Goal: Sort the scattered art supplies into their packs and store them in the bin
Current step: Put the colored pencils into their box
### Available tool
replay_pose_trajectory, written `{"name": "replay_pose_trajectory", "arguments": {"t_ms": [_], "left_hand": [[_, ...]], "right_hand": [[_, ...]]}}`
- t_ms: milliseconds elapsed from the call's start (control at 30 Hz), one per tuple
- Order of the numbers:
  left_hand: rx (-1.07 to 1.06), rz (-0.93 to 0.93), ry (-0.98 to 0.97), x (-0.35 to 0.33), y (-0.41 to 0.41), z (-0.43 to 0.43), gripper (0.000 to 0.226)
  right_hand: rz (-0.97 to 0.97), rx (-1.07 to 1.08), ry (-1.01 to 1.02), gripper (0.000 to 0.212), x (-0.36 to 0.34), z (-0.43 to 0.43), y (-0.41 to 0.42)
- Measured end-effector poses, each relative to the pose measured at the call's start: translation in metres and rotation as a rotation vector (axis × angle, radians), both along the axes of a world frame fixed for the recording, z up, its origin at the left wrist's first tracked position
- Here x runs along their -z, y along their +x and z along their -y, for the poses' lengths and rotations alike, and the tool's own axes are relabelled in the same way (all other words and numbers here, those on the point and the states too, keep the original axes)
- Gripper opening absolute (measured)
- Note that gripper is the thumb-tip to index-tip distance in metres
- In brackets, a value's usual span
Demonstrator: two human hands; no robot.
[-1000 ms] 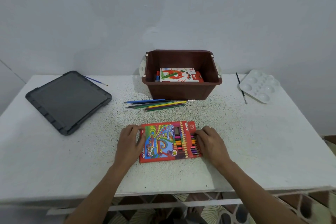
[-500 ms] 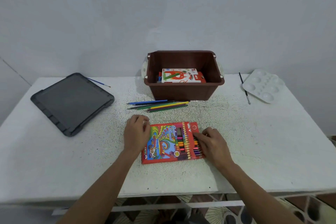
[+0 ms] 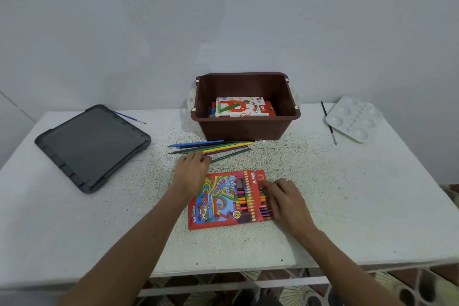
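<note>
Pencils point(image 3: 223, 146) lie crosswise, tips left; left hand point(image 3: 192, 172), right hand point(image 3: 285, 197): grip apart.

Left hand point(image 3: 192, 169): earlier resting on the left edge of the flat red cardboard colour-pencil pack point(image 3: 218, 200). It is now off the pack and has moved forward to the loose colour pencils point(image 3: 223, 146) on the white counter point(image 3: 347, 194), fingertips over the nearest ones.
</note>
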State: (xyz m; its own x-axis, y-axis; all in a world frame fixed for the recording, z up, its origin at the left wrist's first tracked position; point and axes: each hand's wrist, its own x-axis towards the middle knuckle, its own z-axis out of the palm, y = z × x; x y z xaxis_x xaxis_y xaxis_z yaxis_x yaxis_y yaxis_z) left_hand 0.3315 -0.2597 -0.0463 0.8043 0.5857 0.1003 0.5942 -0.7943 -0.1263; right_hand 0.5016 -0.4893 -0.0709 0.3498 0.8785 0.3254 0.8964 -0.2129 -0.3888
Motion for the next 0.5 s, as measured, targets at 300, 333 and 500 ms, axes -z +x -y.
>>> {"name": "replay_pose_trajectory", "arguments": {"t_ms": [300,333,500], "left_hand": [[-0.027,-0.019,0.009,-0.007,0.001,0.002,0.039],[-0.008,0.002,0.02,-0.008,0.001,0.003,0.038],[-0.043,0.449,-0.207,-0.015,0.004,0.017,0.016]], "right_hand": [[-0.028,-0.019,-0.001,0.03,-0.001,0.0,0.001],[-0.033,-0.022,-0.001,0.03,-0.001,0.0,0.002],[-0.071,-0.021,0.022,0.029,-0.007,-0.003,0.003]]}}
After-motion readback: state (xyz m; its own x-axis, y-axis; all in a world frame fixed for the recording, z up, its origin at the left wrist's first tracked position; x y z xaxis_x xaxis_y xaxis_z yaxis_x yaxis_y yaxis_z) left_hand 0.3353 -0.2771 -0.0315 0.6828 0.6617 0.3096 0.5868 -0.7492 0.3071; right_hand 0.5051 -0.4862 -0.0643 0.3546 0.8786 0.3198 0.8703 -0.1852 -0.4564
